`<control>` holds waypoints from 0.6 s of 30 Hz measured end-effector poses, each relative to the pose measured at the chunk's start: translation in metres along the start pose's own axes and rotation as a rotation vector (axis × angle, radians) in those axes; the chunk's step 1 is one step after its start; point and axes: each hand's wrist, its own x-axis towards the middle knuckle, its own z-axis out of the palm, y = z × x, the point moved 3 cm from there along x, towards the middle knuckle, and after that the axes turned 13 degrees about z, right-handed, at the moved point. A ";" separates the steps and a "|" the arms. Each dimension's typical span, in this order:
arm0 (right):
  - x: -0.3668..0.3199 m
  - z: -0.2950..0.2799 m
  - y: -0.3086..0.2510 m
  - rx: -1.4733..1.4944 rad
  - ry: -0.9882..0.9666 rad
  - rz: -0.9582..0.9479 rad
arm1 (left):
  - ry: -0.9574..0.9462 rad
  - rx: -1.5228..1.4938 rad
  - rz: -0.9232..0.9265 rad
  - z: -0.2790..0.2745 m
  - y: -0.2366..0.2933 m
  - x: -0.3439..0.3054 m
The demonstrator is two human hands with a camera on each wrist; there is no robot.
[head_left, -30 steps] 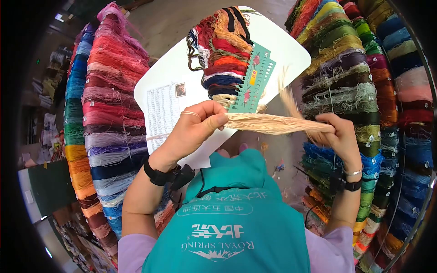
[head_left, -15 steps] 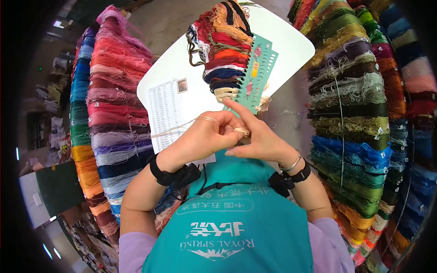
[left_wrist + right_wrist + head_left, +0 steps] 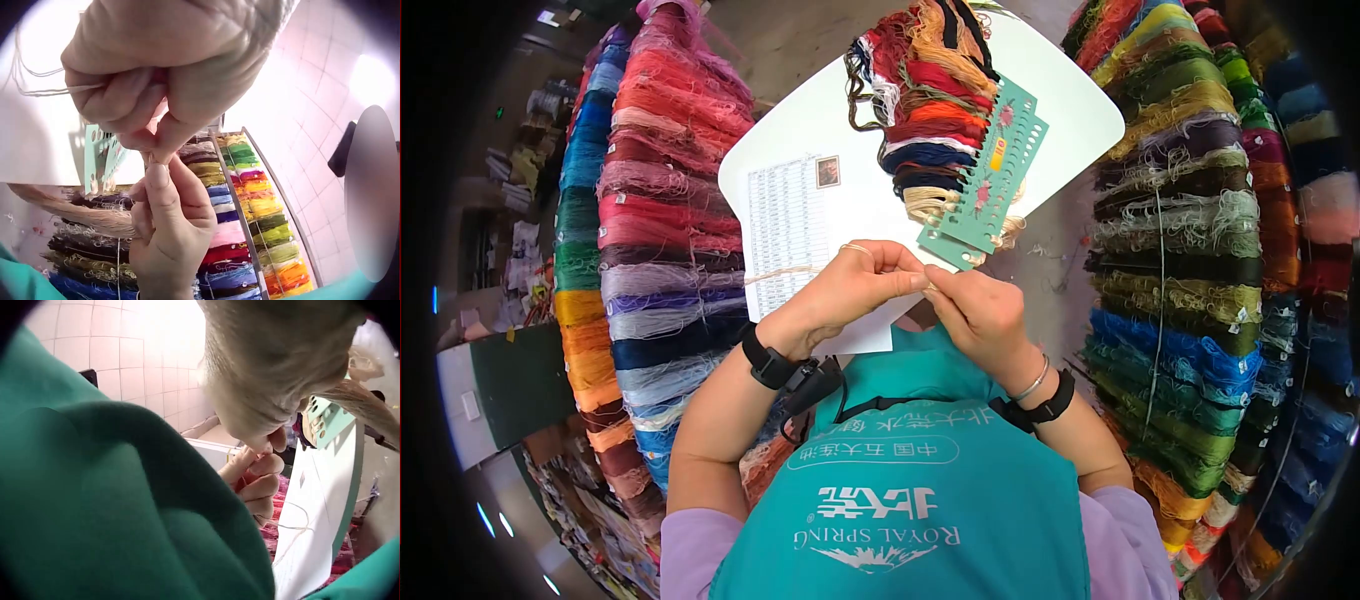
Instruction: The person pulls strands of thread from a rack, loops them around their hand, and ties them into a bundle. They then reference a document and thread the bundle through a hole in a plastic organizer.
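Fingertip to fingertip, my left hand (image 3: 850, 295) and right hand (image 3: 990, 315) meet just in front of the white table and pinch one end of a beige thread skein. In the left wrist view the skein (image 3: 81, 215) trails sideways out of the right hand's curled fingers. A thin pale strand (image 3: 44, 94) runs from between the left hand's fingers. Right beyond the fingertips lie green thread cards (image 3: 990, 185) with holes along their edges. Red, orange, white, navy and cream hanks (image 3: 940, 130) are looped through them. The pinched end itself is mostly hidden by fingers.
The white table (image 3: 1070, 130) carries a printed sheet (image 3: 785, 245) on its left side. Racks of coloured thread stand close on both sides, reds and blues (image 3: 665, 190) at left, greens and browns (image 3: 1180, 250) at right.
The right hand has come in from the far right, where the skein was stretched between both hands, to the left hand's fingertips. Its spread fingers have since closed into a pinch.
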 end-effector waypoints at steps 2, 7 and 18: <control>0.000 0.002 0.006 -0.029 0.020 -0.028 | 0.013 0.001 -0.017 -0.005 -0.010 0.004; 0.021 0.003 0.036 0.168 -0.004 0.456 | 0.268 0.281 0.261 -0.029 -0.042 0.031; 0.026 0.020 0.064 0.151 -0.014 0.500 | 0.122 0.112 0.144 -0.015 -0.062 0.065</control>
